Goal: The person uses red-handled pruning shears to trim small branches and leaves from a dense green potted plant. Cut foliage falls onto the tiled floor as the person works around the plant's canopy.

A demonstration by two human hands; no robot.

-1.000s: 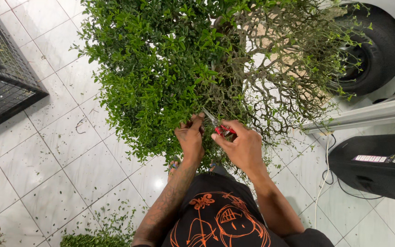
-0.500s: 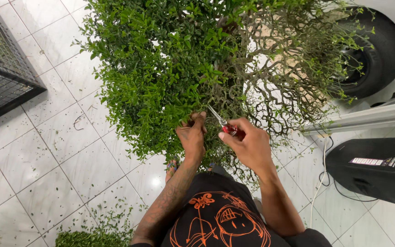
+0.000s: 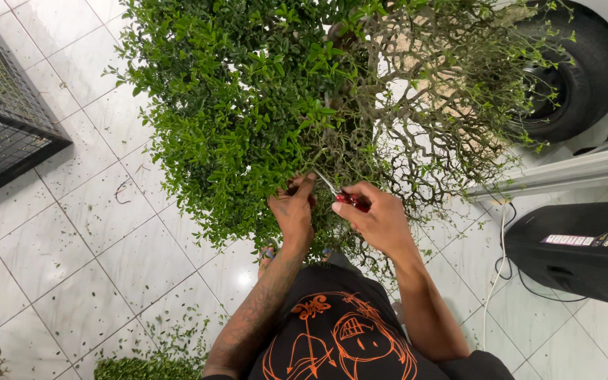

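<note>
A dense small-leaved green shrub [image 3: 248,98] fills the upper middle of the view; its right side [image 3: 445,105] is mostly bare twigs. My right hand [image 3: 381,218] is shut on red-handled pruning shears [image 3: 350,200], whose metal blades point up-left into the twigs. My left hand [image 3: 293,211] sits just left of the blades, fingers pinching a leafy twig at the shrub's lower edge. Both forearms rise from my black shirt with an orange print.
White tiled floor [image 3: 93,232] is strewn with small cuttings, with a pile of clippings [image 3: 142,366] at the bottom left. A black wire cage [image 3: 1,119] stands left. A car tyre [image 3: 578,77] and a black box with a cable [image 3: 578,253] are right.
The view has shifted slightly. Both hands have stayed at the shrub's lower edge, with the shears' blades nudged a little further into the twigs.
</note>
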